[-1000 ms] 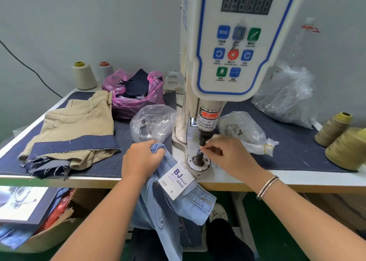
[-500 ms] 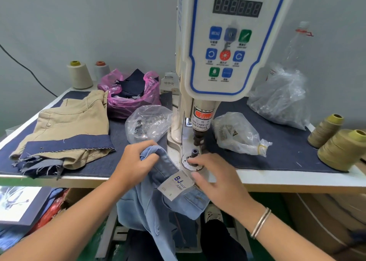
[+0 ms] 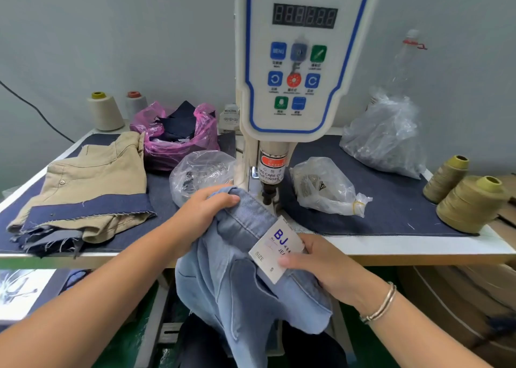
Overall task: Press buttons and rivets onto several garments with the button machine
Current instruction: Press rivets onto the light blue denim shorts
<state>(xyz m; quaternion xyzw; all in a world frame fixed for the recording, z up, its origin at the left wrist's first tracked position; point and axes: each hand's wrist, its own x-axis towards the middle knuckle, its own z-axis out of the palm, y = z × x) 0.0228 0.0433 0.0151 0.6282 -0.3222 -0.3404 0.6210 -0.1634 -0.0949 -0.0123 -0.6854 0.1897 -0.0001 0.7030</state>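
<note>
The white servo button machine (image 3: 296, 60) stands at the table's middle, its punch (image 3: 268, 194) pointing down. A light blue denim garment (image 3: 237, 278) with a white size label (image 3: 275, 249) lies over the machine's lower die, which is hidden under the waistband. My left hand (image 3: 202, 214) grips the waistband's far end just left of the punch. My right hand (image 3: 321, 264) holds the waistband at the label, thumb on the label's edge. The rest of the garment hangs below the table edge.
Khaki shorts on denim pieces (image 3: 83, 189) lie at the left. A pink bag of dark fabric (image 3: 178, 135) and clear bags of hardware (image 3: 201, 172), (image 3: 326, 189), (image 3: 385, 135) surround the machine. Thread cones (image 3: 472, 203), (image 3: 104, 110) stand at both sides.
My right hand left the lower die and took hold of the waistband at the label. Both hands drew the waistband up over the die, under the punch.
</note>
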